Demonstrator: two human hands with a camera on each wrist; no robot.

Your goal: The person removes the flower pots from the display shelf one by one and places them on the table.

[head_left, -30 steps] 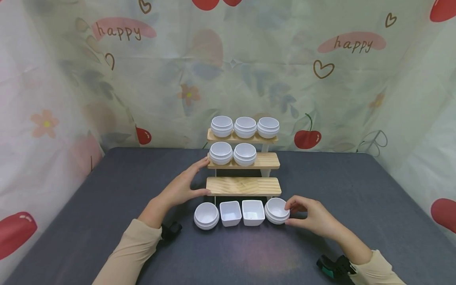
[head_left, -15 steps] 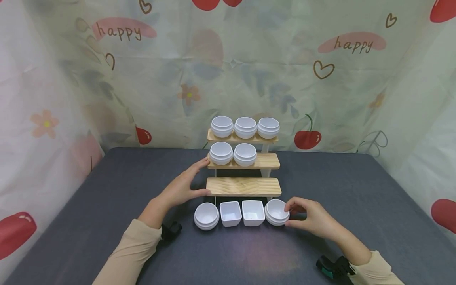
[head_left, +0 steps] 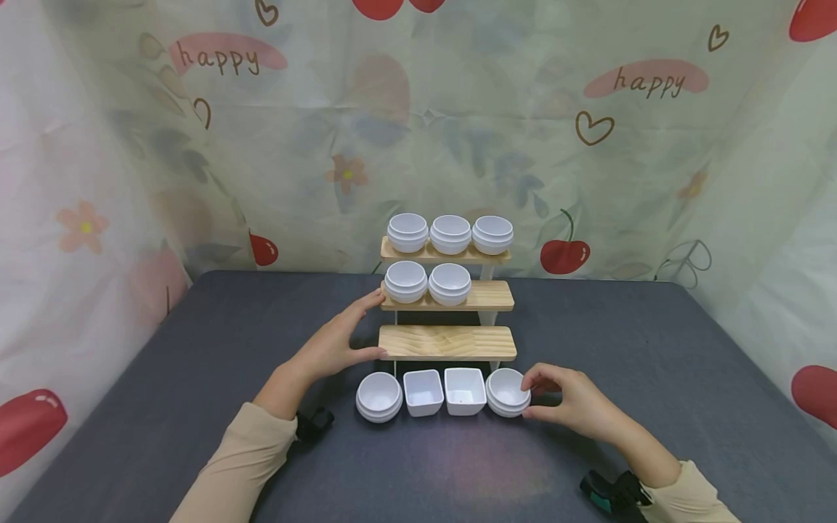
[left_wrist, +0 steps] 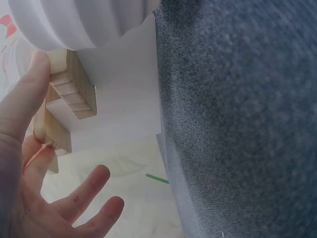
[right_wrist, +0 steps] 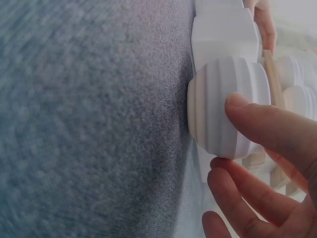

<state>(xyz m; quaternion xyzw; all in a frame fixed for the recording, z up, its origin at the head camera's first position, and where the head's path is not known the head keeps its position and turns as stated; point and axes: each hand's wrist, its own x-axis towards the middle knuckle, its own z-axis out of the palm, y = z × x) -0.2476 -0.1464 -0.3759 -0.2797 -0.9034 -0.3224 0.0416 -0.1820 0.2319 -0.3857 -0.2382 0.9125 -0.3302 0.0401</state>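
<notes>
Staged tabletop set: grey cloth table (head_left: 196, 378) walled by a cherry-print "happy" curtain (head_left: 418, 131).

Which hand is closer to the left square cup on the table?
Left. The left hand rests on the wooden rack's left edge, just above-left of the cup; the right hand grips the round bowl two places away.

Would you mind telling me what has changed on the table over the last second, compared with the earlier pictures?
Almost nothing. The right hand and the round ribbed bowl it pinches have crept very slightly leftward, towards the square bowl. The left hand still rests against the wooden shelf, and the bowls on its tiers are unmoved.
</notes>
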